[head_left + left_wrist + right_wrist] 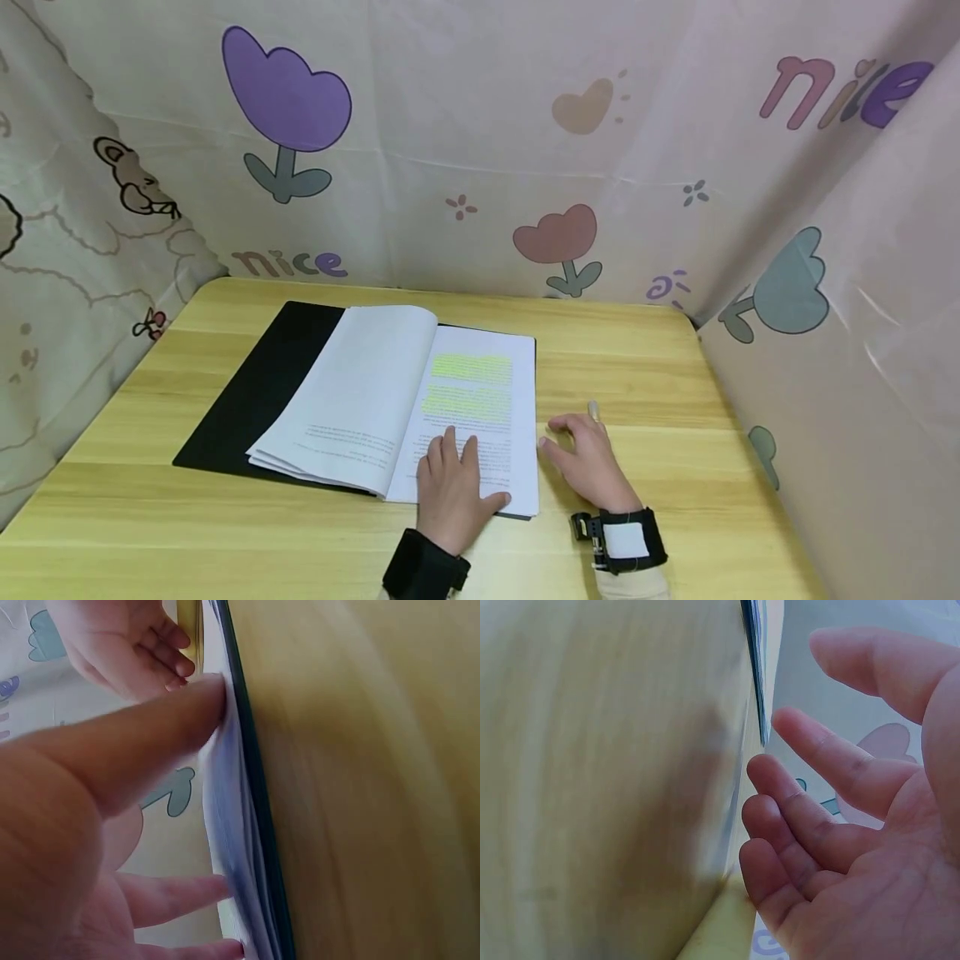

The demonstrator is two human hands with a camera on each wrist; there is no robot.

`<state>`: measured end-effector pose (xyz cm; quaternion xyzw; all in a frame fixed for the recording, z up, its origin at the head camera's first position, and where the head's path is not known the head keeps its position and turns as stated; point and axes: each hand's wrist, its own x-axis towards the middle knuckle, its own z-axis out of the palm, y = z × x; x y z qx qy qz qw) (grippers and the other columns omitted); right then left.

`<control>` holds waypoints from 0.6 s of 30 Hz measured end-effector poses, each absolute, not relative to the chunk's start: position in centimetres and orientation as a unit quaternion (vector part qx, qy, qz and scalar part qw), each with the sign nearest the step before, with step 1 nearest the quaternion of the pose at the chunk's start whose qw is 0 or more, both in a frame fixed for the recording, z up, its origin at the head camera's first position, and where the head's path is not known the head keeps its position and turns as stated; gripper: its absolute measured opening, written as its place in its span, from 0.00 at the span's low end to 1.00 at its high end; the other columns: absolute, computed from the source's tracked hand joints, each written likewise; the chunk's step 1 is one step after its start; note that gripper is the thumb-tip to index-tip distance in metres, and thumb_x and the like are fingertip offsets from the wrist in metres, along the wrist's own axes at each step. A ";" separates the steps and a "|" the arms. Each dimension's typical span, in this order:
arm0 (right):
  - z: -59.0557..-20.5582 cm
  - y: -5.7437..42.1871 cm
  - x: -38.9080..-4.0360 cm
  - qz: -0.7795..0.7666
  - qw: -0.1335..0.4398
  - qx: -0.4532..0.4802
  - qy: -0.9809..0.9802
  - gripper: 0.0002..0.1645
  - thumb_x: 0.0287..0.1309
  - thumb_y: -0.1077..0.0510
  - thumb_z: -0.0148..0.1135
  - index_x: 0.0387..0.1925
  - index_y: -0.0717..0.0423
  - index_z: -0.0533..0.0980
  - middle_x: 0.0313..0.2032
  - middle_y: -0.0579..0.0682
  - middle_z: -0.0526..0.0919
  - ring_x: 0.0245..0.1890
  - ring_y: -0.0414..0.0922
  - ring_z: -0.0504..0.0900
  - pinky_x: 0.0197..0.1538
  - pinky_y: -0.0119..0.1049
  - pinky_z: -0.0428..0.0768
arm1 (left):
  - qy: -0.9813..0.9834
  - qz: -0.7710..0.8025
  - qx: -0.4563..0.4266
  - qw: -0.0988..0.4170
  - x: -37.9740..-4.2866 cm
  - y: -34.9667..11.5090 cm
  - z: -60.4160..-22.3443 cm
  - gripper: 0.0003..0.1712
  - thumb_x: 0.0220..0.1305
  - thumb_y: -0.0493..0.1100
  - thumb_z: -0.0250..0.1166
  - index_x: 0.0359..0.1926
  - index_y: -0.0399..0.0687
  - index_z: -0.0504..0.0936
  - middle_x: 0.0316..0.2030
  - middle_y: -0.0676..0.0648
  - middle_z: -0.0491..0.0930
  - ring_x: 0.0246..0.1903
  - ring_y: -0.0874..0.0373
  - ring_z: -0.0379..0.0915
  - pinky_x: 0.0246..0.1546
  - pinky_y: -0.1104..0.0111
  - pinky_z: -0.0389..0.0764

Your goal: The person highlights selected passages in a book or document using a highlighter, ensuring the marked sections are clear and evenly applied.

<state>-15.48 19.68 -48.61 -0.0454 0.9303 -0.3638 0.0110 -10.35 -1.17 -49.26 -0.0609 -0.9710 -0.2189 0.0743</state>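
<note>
My left hand [452, 492] rests with fingers spread on the right-hand page [480, 342] of an open black folder [255, 392] that holds printed sheets. In the left wrist view its thumb [187, 712] presses at the edge of the paper stack [244, 825]. Two blocks of text above the fingers are highlighted yellow. My right hand [588, 467] hovers just right of the folder, fingers loosely bent and nothing in them in the right wrist view. A small pale rod-like tip [593, 410] shows behind that hand, the rest hidden.
The folder lies on a light wooden table [630, 358]. Turned sheets [360, 383] rest over its black left cover. Patterned cloth [420, 100] with flowers and words hangs behind the table and along both sides. Each wrist wears a black strap [427, 567].
</note>
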 end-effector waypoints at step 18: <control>-48.4 19.7 -15.5 -0.364 0.015 -0.041 0.931 0.24 0.58 0.46 0.63 0.52 0.54 0.76 0.52 0.49 0.75 0.56 0.49 0.68 0.60 0.49 0.66 | -0.841 -0.351 0.170 0.373 -12.0 -10.8 -47.5 0.27 0.45 0.28 0.62 0.50 0.39 0.68 0.55 0.34 0.65 0.55 0.36 0.57 0.55 0.48 0.58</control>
